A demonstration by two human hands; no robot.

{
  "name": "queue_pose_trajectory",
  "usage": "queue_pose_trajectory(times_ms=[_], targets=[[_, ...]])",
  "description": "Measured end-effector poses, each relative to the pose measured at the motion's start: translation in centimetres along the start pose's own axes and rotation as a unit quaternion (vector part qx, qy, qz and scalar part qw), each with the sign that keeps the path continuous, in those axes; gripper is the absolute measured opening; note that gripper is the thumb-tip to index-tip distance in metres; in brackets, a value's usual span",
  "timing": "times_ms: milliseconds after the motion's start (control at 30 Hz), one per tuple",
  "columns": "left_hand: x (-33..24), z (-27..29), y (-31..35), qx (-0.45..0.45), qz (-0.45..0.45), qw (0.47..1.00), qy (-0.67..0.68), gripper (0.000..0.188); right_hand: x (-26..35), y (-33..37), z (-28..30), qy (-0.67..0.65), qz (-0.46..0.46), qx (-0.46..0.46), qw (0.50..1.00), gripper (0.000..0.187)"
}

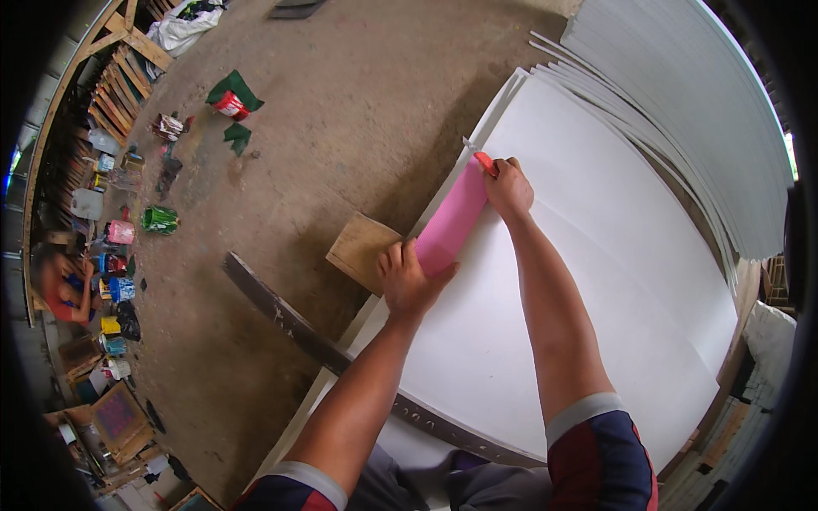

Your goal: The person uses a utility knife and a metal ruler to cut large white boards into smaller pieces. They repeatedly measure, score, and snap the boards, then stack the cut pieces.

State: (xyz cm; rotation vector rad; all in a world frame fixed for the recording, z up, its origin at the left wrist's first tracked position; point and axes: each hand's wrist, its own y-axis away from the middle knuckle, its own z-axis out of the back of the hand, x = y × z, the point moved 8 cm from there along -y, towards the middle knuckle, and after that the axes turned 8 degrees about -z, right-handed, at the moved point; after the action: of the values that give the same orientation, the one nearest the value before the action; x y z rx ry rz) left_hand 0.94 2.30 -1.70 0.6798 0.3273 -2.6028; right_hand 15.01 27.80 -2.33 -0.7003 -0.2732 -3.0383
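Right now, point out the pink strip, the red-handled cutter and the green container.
Pink strip (pixel 452 213): head view, middle of its flat face.
Red-handled cutter (pixel 485 162): head view, on its handle.
Green container (pixel 160 220): head view, on its side.

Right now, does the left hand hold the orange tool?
No, the right hand holds the orange tool; the left hand rests at the pink strip.

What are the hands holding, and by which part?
The right hand holds a cutter by its orange handle; the left hand rests on the pink strip.
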Motion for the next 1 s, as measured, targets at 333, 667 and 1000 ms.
queue_pose_trajectory(times_ms=[333, 667, 1000], targets=[[0.0, -0.2, -0.1, 0.007, 0.008, 1.000, -0.001, 0.091, -0.5, 0.4, -0.2, -0.043, -0.010, -0.001, 0.999, 0.033], [0.8, 0.1, -0.4, -0.037, -0.021, 0.999, -0.017, 0.071, -0.4, -0.3, -0.9, -0.029, -0.021, 0.008, 0.999, 0.035], [3.1, -3.0, -8.5, 0.436, 0.074, 0.893, 0.084, 0.053, -3.7, 0.2, 0.8, -0.216, -0.032, -0.034, 0.975, 0.040]])
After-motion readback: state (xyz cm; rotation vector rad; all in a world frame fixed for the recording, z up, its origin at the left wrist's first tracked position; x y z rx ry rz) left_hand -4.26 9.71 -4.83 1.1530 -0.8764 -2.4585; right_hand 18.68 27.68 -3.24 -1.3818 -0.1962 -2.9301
